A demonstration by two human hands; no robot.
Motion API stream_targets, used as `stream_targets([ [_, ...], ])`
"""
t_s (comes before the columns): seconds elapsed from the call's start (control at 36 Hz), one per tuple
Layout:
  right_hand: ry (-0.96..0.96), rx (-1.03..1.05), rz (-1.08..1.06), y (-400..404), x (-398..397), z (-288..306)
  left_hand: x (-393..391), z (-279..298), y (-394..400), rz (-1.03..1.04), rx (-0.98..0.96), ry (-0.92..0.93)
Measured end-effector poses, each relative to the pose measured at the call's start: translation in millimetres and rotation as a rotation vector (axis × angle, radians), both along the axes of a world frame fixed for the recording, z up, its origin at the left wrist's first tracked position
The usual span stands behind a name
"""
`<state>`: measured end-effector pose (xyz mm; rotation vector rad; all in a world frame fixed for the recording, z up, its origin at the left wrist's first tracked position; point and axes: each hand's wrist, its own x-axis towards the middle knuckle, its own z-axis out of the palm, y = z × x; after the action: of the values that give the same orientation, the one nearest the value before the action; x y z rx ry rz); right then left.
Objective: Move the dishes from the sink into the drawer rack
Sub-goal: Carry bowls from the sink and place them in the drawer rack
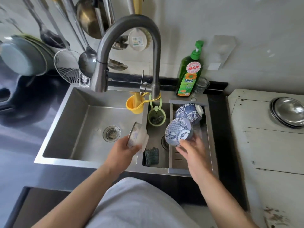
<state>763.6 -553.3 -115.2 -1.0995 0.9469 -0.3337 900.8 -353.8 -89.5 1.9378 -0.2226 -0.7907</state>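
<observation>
The right hand (pixel 194 155) grips 1 blue bowl (pixel 178 131) over the rack (pixel 207 129), beside another bowl (pixel 189 112). The left hand (pixel 121 152) grips a pale bowl (pixel 137 137) over the sink (pixel 79 116). Next, probably, setting the blue bowl down.

- We grip a blurred bowl (pixel 137 137) in our left hand (pixel 122 151) over the sink (pixel 79 112).
- Our right hand (pixel 193 153) holds a blue-patterned bowl (pixel 178 131) at the rack (pixel 206 137), beside another bowl (pixel 189 112).

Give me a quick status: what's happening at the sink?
Left hand grips one bowl. Right hand holds patterned bowl over drain tray. Another bowl already there. Nothing blocking.
</observation>
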Motion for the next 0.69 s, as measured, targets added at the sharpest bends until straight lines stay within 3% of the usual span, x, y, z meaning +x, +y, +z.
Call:
stream_targets([
  [0.14, -0.007, 0.185, 0.041, 35.2, 8.4, -3.0, -11.2, -1.5, 40.9, 0.309, -0.264, 0.344],
  [0.22, -0.007, 0.24, 0.108, 51.9, 21.3, -3.5, -22.9, -0.3, 73.4, 0.439, -0.377, 0.451],
  [0.39, 0.026, 0.292, 0.275, 82.9, 50.6, -0.7, -51.8, -12.5, 148.1, 0.655, -0.456, 0.512],
  [0.69, 0.058, 0.192, 0.753, 203.2, 34.2, 12.8, -143.0, -5.3, 266.6, 1.036, -0.431, 0.421],
])
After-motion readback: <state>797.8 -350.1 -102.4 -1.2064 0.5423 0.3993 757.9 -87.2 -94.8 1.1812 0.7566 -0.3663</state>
